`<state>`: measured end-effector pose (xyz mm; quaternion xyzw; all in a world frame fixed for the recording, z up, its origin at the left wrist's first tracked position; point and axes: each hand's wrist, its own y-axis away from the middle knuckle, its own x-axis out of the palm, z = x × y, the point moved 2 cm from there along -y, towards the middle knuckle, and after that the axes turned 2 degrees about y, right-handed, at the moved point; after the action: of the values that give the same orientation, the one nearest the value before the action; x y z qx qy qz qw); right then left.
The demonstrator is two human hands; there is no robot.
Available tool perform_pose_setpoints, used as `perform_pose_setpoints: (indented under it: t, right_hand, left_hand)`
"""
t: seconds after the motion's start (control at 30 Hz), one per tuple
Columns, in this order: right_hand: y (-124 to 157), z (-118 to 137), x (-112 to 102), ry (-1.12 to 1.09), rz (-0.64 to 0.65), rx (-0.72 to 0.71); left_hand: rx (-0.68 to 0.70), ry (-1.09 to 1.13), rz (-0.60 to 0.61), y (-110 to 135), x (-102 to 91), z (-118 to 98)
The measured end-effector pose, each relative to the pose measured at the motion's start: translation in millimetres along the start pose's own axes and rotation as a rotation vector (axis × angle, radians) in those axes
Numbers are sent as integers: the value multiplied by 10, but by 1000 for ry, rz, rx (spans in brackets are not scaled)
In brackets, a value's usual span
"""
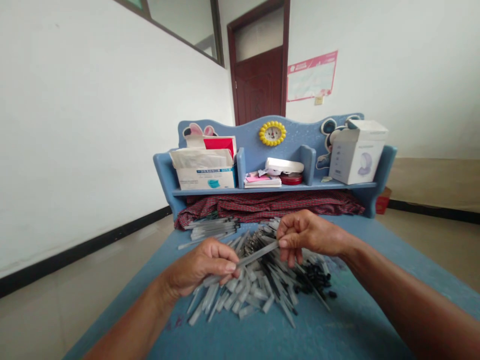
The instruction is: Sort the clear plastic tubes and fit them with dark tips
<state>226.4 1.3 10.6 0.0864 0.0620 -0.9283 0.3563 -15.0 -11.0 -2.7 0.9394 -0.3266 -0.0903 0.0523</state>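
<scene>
My left hand (202, 270) and right hand (309, 234) grip one clear tube (258, 253), fingers closed on its ends, long axis slanting up rightward.

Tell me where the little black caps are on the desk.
In the head view, the black caps lie on the blue desk at the right edge of the pile of clear tubes, just below the right hand.

Over the middle of the blue bench (348, 325), the left hand (200, 270) and right hand (307, 235) each pinch an end of one clear tube (257, 254) above a heap of tubes (251, 295), with black caps (317, 280) toward the right edge and a checked cloth (270, 205) along the far edge.
</scene>
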Motion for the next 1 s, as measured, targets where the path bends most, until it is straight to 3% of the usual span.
perform_pose_setpoints:
  t: [0.17, 0.3, 0.43, 0.53, 0.7, 1.0]
  right_hand:
    - [82, 140, -44, 130, -81, -20]
    - [282, 187, -53, 394, -138, 44]
    - [486, 49, -29, 797, -137, 134]
    - [546, -105, -24, 975, -132, 147]
    - [514, -231, -20, 989, -191, 143]
    - [509, -103, 11, 861, -319, 63]
  left_hand:
    - [-9, 28, 81, 1, -55, 51]
    - [2, 5, 84, -1, -64, 56]
    - [9, -55, 91, -20, -65, 70]
    - [17, -98, 103, -41, -63, 92]
    - [26, -128, 95, -55, -48, 102]
    - [31, -144, 92, -48, 8, 58]
